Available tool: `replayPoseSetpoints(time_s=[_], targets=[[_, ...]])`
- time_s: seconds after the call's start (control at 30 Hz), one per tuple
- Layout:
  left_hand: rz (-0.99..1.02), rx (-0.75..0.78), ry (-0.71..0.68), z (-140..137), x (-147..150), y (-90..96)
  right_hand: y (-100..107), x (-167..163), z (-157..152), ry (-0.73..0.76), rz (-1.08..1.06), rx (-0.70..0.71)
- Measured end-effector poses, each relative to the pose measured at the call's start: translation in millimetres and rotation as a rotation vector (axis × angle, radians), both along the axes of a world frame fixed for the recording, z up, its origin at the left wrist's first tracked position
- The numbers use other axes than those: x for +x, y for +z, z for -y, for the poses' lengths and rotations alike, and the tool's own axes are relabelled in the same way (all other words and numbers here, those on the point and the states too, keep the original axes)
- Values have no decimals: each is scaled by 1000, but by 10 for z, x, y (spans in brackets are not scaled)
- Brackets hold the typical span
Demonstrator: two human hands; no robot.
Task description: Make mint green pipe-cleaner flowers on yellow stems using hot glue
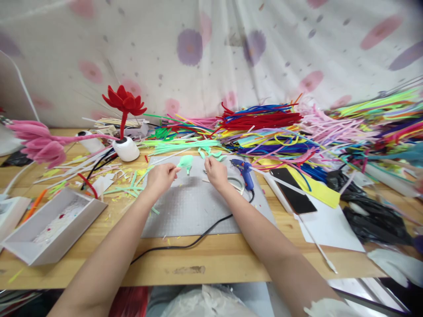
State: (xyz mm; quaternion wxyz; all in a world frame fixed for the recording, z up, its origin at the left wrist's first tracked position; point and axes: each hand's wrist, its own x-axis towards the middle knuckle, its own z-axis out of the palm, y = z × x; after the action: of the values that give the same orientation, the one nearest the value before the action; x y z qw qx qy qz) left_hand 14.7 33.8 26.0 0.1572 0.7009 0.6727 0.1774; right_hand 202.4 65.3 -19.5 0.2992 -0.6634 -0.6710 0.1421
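Note:
My left hand (162,178) is closed, its thumb and fingertips pinching a mint-green, fuzzy leaf-shaped piece (187,161) above the grey cutting mat (194,211). My right hand (216,172) is closed a little to the right of that piece, fingers curled together; what they hold, if anything, is hidden. Behind it lie more mint-green fuzzy pieces (216,155) at the mat's far edge. Pale-handled scissors (238,184) rest on the mat, partly covered by my right hand and wrist. Beside them is a blue glue gun (244,172).
A black cord (185,248) crosses the mat's front edge. At left stand a grey box (62,224), a red pipe-cleaner flower (124,102) in a white pot (126,149) and a pink flower (42,141). Pipe-cleaner bundles (261,119) line the back. A phone (292,190) lies at right.

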Motion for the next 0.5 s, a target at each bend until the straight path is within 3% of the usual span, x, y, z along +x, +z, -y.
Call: replayPoseSetpoints(time_s=[0.13, 0.23, 0.5], targets=[[47, 28, -12, -7, -15, -10, -73, 64, -12, 126, -183, 18], [195, -11, -9, -26, -3, -44, -99, 72, -25, 206, -380, 4], [1095, -311, 17, -57, 151, -69, -121, 97, -36, 267, -591, -134]])
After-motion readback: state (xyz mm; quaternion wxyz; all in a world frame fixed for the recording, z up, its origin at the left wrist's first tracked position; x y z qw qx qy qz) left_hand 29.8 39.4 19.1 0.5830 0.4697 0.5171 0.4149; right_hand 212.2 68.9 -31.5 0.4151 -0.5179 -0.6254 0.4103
